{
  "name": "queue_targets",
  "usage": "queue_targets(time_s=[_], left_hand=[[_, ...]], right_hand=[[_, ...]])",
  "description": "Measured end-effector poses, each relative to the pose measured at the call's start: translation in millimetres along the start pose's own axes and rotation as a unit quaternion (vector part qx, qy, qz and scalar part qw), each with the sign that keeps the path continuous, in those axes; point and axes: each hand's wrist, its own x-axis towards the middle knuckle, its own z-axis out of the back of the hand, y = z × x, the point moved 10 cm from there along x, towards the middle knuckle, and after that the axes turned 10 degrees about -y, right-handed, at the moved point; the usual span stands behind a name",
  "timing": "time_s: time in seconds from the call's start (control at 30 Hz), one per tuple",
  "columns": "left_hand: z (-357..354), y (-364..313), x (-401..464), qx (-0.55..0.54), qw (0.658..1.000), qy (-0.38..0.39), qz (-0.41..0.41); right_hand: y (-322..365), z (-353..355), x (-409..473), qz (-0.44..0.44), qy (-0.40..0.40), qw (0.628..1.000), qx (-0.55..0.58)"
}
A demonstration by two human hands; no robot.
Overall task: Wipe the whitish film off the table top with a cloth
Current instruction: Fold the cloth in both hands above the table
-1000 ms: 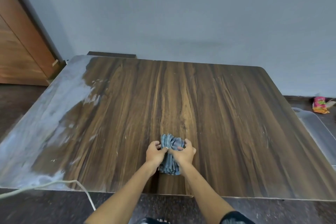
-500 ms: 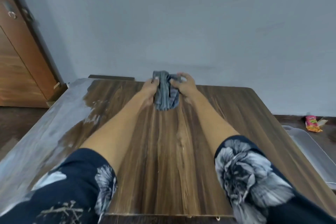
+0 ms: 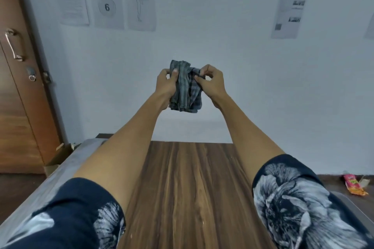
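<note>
A bunched grey-blue checked cloth (image 3: 185,89) hangs in the air in front of the wall, well above the table. My left hand (image 3: 167,85) grips its left side and my right hand (image 3: 210,83) pinches its upper right folds. Both arms stretch forward over the dark wood-grain table top (image 3: 186,188). A whitish film (image 3: 66,166) covers the table's left strip, partly hidden by my left arm and sleeve.
A wooden door (image 3: 18,87) with a metal handle stands at the left. Several paper sheets (image 3: 106,4) hang on the wall. A pink snack wrapper (image 3: 354,185) lies on the floor at the right, beside a pale tray (image 3: 352,206).
Both hands have lifted the cloth off the table and raised it high in front of the wall. The view has tilted upward, so less of the table shows.
</note>
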Motion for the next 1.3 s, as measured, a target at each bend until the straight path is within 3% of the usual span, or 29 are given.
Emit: queue_targets(time_s=[0.17, 0.33, 0.63, 0.87, 1.13, 1.3], left_hand=[[3.0, -6.8, -3.0, -0.048, 0.999, -0.022, 0.014], [2.1, -15.8, -6.4, -0.053, 0.998, -0.028, 0.013], [-9.6, -0.8, -11.2, -0.066, 0.997, 0.009, 0.031], [-12.3, 7.8, -9.7, -0.023, 0.999, 0.03, 0.017], [-9.3, 11.1, -9.5, -0.022, 1.0, 0.006, -0.002], [-12.4, 20.5, -11.0, -0.009, 1.0, 0.019, 0.005]], right_hand=[[5.1, -7.3, -2.1, -0.009, 0.016, 1.0, 0.007], [2.1, -14.5, -9.9, -0.087, 0.043, 0.992, 0.076], [-5.0, -8.7, -15.0, -0.072, 0.035, 0.99, 0.12], [10.2, -24.5, -22.9, 0.004, 0.202, 0.979, 0.005], [1.9, -12.0, -17.8, -0.008, 0.118, 0.993, 0.027], [-15.3, -12.5, -14.3, -0.048, 0.127, 0.99, -0.034]])
